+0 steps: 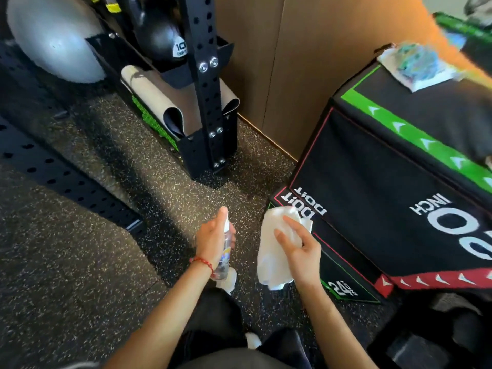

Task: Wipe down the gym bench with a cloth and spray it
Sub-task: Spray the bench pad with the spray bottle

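My left hand (213,239) grips a clear spray bottle (225,258), with the index finger up on its nozzle. The nozzle points toward a white cloth (274,251) that my right hand (299,249) holds just to the right, thumb and fingers curled over it. Both hands hover above the speckled rubber floor, close to the lower left corner of a black padded box (386,209) with green and red stripes and white lettering. No gym bench is plainly visible.
A black perforated rack post (206,83) stands ahead with rolled mats (162,99), a medicine ball (159,35) and a grey ball (56,38). A black perforated beam (61,171) crosses the floor at left. A wooden wall panel (306,62) is behind. A cloth bundle (418,65) lies on the box top.
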Demonstrator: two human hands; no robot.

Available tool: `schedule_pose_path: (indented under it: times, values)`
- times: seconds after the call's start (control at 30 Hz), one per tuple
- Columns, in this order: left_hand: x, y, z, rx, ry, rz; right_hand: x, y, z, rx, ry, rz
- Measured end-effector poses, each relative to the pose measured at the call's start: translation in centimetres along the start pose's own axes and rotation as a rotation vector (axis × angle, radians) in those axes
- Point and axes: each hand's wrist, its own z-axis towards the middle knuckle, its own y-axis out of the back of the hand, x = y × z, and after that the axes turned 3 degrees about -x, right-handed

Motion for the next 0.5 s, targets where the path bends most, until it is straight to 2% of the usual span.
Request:
schedule_pose_path:
  times: [0.23, 0.5]
  values:
    - [-5.2, -2.9, 7.9, 0.198, -0.075, 0.080, 3.1, -1.3, 4.4, -0.256, -0.019, 0.075]
    - [-9.5, -9.0, 10.3, 0.407, -0.142, 0.084, 3.5, 1.6, 6.6, -0.513, -0.062, 0.132]
